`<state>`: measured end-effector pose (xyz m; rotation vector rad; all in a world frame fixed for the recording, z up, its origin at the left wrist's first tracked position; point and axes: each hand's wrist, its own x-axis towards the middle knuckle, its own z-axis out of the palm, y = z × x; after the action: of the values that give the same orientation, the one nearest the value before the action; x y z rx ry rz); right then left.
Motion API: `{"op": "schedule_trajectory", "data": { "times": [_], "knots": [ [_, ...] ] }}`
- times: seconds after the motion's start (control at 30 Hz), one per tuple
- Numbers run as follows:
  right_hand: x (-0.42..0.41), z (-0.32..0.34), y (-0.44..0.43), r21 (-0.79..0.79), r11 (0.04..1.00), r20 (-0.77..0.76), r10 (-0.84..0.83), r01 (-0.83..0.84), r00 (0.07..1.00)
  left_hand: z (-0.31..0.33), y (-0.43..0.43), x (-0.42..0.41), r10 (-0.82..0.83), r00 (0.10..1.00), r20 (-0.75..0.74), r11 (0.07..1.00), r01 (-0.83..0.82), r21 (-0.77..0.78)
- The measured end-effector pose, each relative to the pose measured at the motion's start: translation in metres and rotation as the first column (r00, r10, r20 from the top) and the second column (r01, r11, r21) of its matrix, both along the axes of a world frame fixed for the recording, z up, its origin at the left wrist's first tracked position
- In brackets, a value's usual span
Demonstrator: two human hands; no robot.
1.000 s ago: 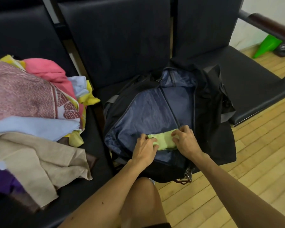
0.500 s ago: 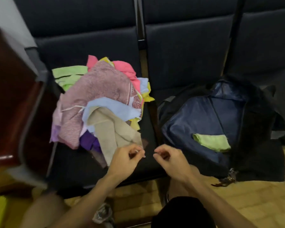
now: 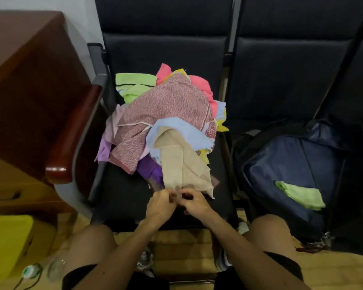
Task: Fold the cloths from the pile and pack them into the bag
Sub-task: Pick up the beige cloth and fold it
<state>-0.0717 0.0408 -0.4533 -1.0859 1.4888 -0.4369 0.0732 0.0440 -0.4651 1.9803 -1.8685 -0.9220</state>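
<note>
A: What are the hands doing?

B: The left hand (image 3: 160, 203) and right hand (image 3: 194, 204) sit close together at the front edge of the seat (image 3: 122, 197), both pinched shut on the bottom hem of the beige cloth (image 3: 181, 164). The fingers curl over the fabric, so the exact grip points are partly hidden.

A: And where does that cloth lie?

B: It drapes down the front of the pile (image 3: 166, 114), its upper end tucked under a light blue cloth (image 3: 174, 127), its lower end in the hands.

A: How will it handle?

B: Light and limp, I'd judge, with no stiffness at all. It will sag wherever it isn't held, so taking two corners of the hem and spreading them apart looks best. The tucked end may drag the blue piece along.

A: What else is around?

B: A patterned pink cloth (image 3: 166, 105) tops the pile, with green, purple and yellow pieces beneath. The bag (image 3: 291, 160) lies open on the next seat to the right, with one folded green cloth (image 3: 300, 194) inside. A wooden armrest (image 3: 76, 130) flanks the left. Nothing stands between pile and bag.
</note>
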Motion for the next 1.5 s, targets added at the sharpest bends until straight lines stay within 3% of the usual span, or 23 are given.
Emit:
{"op": "schedule_trajectory", "data": {
  "times": [0.23, 0.43, 0.63, 0.83, 1.0, 1.17, 1.37, 1.5],
  "knots": [
    [0.015, 0.004, -0.010, 0.096, 0.994, 0.048, -0.059, 0.054, 0.997, -0.016, -0.010, 0.004, -0.062, 0.997, 0.039, 0.998, 0.062, 0.012],
    [0.022, 0.007, -0.006, 0.168, 0.986, 0.049, -0.005, -0.003, 0.999, -0.024, -0.009, 0.004, -0.099, 0.994, 0.046, 0.995, 0.100, -0.003],
    [0.023, 0.016, 0.003, 0.161, 0.987, 0.032, 0.000, -0.006, 0.999, -0.024, -0.004, 0.008, -0.111, 0.978, 0.179, 0.992, 0.120, -0.040],
    [0.007, 0.029, -0.006, -0.052, 0.997, -0.092, 0.047, -0.052, 0.995, 0.006, -0.019, 0.013, -0.013, 1.000, -0.019, 0.999, 0.012, -0.036],
    [0.011, 0.020, -0.003, 0.131, 0.990, -0.027, 0.065, -0.061, 0.998, 0.009, -0.010, 0.017, 0.008, 1.000, -0.003, 0.999, -0.008, 0.047],
    [0.020, 0.002, -0.006, 0.302, 0.950, 0.157, -0.132, 0.079, 0.979, 0.004, -0.001, 0.007, -0.032, 0.998, -0.051, 0.993, 0.037, 0.109],
    [0.011, 0.019, -0.008, 0.286, 0.951, 0.340, -0.216, 0.118, 0.915, 0.000, -0.006, 0.006, 0.058, 0.988, -0.141, 0.998, -0.051, 0.047],
    [0.001, 0.036, -0.007, 0.195, 0.968, 0.343, -0.220, 0.160, 0.913, 0.011, -0.013, 0.012, 0.043, 0.972, -0.232, 0.999, -0.049, -0.019]
  ]
}}
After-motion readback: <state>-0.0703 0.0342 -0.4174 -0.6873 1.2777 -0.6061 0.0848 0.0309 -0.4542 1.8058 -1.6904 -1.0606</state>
